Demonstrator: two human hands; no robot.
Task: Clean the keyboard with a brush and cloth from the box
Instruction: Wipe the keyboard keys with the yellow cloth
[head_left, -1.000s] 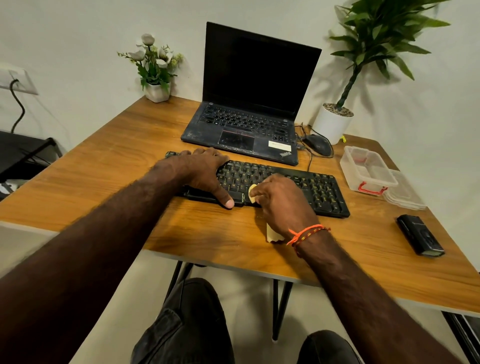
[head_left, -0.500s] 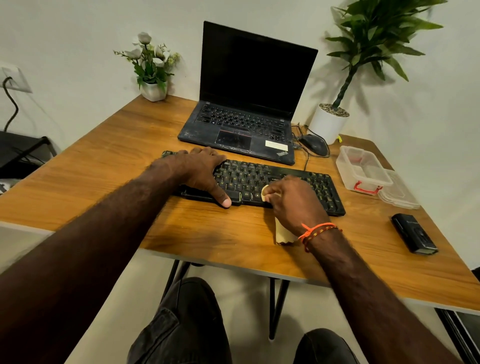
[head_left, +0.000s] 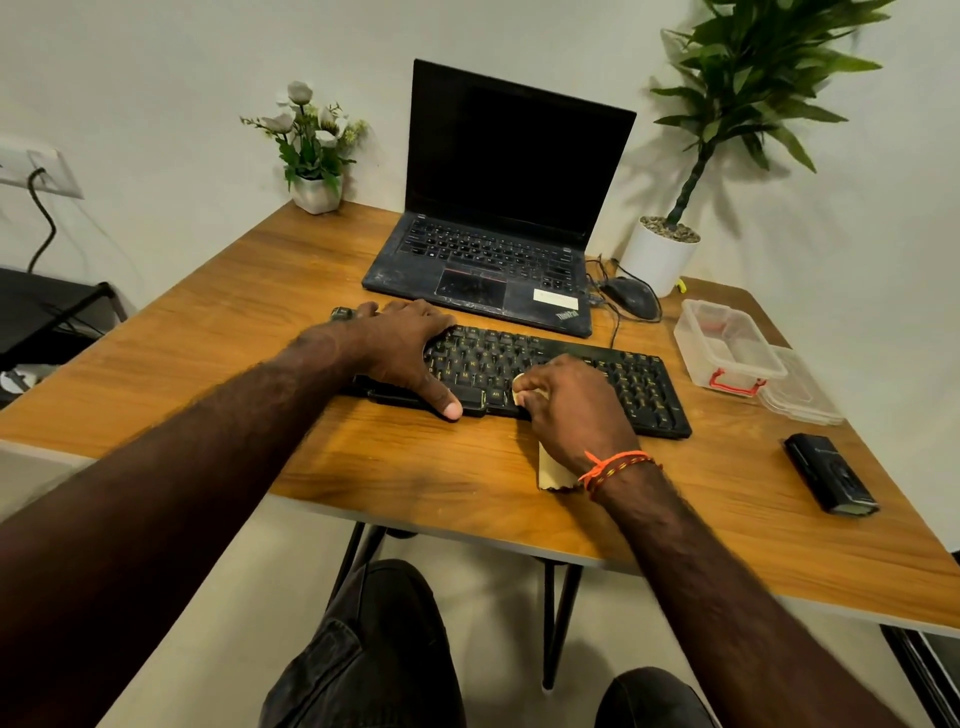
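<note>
My right hand (head_left: 574, 402) holds a small yellow cloth (head_left: 553, 473) – my fingers are curled round it and I press it on the bottom row of keys. One end of the cloth hangs out under my wrist, over the bench (head_left: 208, 374). My left hand (head_left: 402, 348) lies flat on the left end of the keyboard (head_left: 639, 387) with its fingers spread and its thumb on the front edge. It holds nothing; it just keeps the keyboard from sliding.

The keyboard lies across the bench in front of me, just before the laptop (head_left: 498, 218). The box (head_left: 727, 345) stands open to the right, with its lid (head_left: 802, 397) beside it. A black case (head_left: 831, 475) lies nearer to me on the right.

What could go wrong? If I rub too hard, I think a key could pop off or the keyboard could skid toward the laptop. The loose end of the cloth could catch on the bench edge.

I cannot see the keys under my hands, so I cannot tell how clean they are. I see no brush anywhere – it may be out of sight. Something red is in the box, but I cannot make out what it is.
</note>
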